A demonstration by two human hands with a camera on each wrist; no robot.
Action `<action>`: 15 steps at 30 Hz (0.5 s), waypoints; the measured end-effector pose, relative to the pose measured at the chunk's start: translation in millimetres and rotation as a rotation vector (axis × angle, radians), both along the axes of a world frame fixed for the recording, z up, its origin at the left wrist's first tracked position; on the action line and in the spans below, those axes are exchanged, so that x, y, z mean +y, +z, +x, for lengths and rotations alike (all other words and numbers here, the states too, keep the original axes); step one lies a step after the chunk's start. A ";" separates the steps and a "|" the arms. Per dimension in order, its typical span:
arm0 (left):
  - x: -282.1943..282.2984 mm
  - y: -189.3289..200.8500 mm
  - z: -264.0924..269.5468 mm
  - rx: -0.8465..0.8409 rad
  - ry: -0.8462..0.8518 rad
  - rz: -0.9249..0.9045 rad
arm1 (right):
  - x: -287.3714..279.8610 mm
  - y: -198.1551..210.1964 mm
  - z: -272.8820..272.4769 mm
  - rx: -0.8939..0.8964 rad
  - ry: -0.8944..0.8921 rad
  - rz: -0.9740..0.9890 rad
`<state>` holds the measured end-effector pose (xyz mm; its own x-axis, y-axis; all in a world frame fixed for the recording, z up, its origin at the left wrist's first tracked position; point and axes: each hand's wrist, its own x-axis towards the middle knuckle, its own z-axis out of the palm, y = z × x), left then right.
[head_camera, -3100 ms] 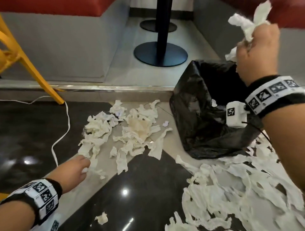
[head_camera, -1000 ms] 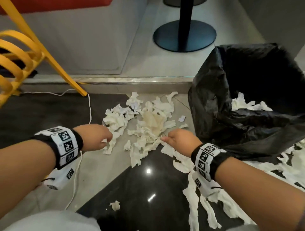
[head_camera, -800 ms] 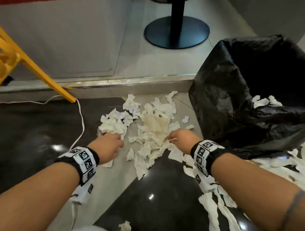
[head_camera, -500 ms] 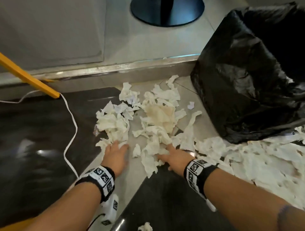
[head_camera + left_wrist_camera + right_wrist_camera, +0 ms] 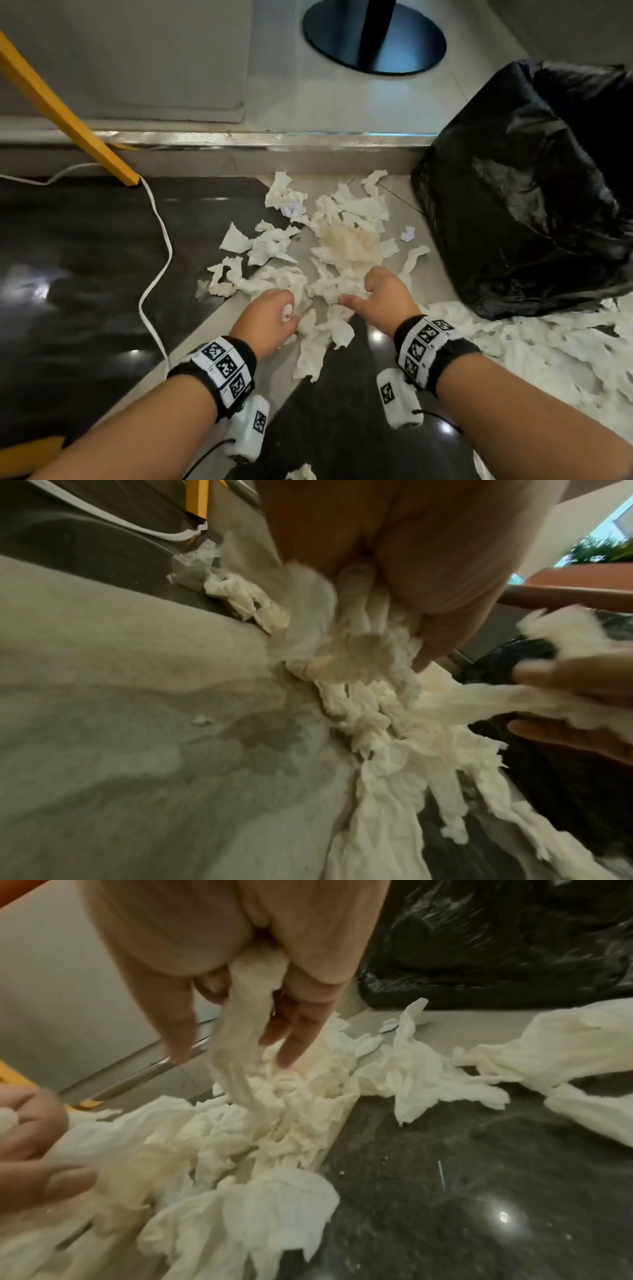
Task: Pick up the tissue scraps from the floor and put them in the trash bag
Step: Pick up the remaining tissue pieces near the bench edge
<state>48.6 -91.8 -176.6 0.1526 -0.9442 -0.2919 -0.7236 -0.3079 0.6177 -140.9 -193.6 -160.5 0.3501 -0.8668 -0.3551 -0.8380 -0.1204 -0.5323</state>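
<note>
Half a second ago our hands lay flat at the near edge of the heap; now both have closed inward and drawn paper together between them. Our left hand has its fingers curled round a wad of tissue scraps, with more trailing from its grip in the left wrist view. Our right hand has a twisted strand of tissue caught between thumb and fingers, though the fingers hang fairly loose around it.

We judge the task well short of done. The trash bag stands open just to the right of the heap, and we cannot make out from here what it holds. Most of the heap lies on the floor, a second wide spread of scraps covers the floor below the bag, and a stray piece lies near us.

The floor is glossy dark stone with a pale band across it, reflecting ceiling lights. A metal-edged step rises behind the heap to a grey level carrying a black pedestal base. A yellow leg and a white cable lie to the left
</note>
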 end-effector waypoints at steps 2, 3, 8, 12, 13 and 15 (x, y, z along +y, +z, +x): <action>3.6 -1.1 -0.3 0.018 -0.025 -0.057 | 7.5 -4.6 8.1 0.050 0.190 -0.054; 5.8 -3.1 0.8 0.023 -0.031 -0.069 | 14.2 -7.9 11.1 0.084 0.313 -0.043; 15.3 -19.3 14.0 -0.132 -0.207 0.252 | 45.1 -34.6 8.5 0.418 0.707 0.115; 26.0 -27.2 17.7 -0.236 -0.346 0.381 | 28.1 -15.9 -1.5 0.284 0.437 0.113; 26.7 -26.1 16.8 -0.239 -0.337 0.387 | 18.1 -2.7 -4.6 0.190 0.296 0.116; 25.6 -21.6 14.4 -0.258 -0.308 0.392 | -3.8 31.4 -7.3 -0.007 0.106 0.166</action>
<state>62.9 -66.2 -198.1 0.0001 -0.7846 -0.6200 -0.9288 -0.2298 0.2906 -148.2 -197.4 -129.0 0.4394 -0.7542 -0.4879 -0.8216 -0.1179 -0.5577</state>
